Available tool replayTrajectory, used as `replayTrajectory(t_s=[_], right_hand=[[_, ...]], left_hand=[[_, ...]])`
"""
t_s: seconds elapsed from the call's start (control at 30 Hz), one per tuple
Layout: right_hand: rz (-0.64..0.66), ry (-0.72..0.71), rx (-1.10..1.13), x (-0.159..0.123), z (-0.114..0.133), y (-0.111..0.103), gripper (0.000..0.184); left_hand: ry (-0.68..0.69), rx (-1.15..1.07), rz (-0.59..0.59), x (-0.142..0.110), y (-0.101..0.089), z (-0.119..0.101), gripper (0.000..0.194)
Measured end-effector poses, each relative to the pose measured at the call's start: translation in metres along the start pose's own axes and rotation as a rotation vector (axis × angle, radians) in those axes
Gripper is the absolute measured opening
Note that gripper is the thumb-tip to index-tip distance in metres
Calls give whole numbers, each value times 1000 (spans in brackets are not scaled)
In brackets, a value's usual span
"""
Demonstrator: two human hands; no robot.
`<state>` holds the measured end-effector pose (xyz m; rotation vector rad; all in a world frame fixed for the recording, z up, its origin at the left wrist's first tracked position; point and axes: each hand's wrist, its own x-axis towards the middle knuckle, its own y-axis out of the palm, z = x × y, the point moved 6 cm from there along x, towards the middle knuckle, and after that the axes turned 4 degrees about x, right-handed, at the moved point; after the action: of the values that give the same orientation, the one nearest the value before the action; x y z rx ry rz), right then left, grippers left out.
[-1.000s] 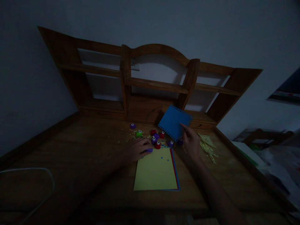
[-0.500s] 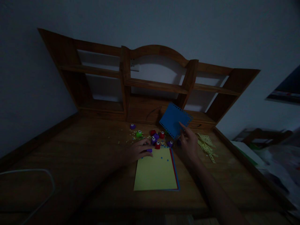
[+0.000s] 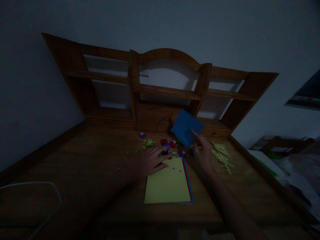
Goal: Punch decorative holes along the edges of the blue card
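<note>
My right hand (image 3: 203, 153) is closed on the lower right part of a blue paper sheet (image 3: 186, 128), index finger stretched along its face. Small holes run along the sheet's edges. My left hand (image 3: 153, 161) reaches over the top of a yellow paper sheet (image 3: 167, 186), fingers and thumb apart. Its fingertips hover by a cluster of small one-eyed craft punches, among them a purple punch (image 3: 166, 146) and a red punch (image 3: 173, 144); another red one is partly hidden by the fingers. A green punch (image 3: 149, 143) stands just beyond the left hand.
Under the yellow sheet show red and blue sheets. Punched yellow strips (image 3: 222, 155) lie right of my right hand. Tiny paper bits are scattered around the punches. A wooden shelf unit (image 3: 165, 89) rises at the back of the desk, and a white cable (image 3: 53, 186) curves at left.
My left hand has moved slightly right, now covering punches that showed before; the purple piece near its fingers is hidden. My right hand and the blue sheet stay almost still.
</note>
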<state>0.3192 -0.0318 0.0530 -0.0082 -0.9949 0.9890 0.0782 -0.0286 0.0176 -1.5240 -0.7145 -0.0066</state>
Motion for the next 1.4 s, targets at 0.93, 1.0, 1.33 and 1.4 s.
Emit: replayTrajectory(t_s=[0.93,1.0,1.33,1.4], right_hand=[[-15,5,32,-3,-1,3,41],[-16,8,33,-3,-2,3,41],[5,83,114,-3,-2,4,39],[23,101,155,-4,-3,5,41]], left_hand=[[26,-128,66,-1,17,-1,32],[24,-98,55,-2,19,-1,32],[-186,-244,-386,-2,-10,22,29],[-352,-308,-536,-5,-17,42,26]])
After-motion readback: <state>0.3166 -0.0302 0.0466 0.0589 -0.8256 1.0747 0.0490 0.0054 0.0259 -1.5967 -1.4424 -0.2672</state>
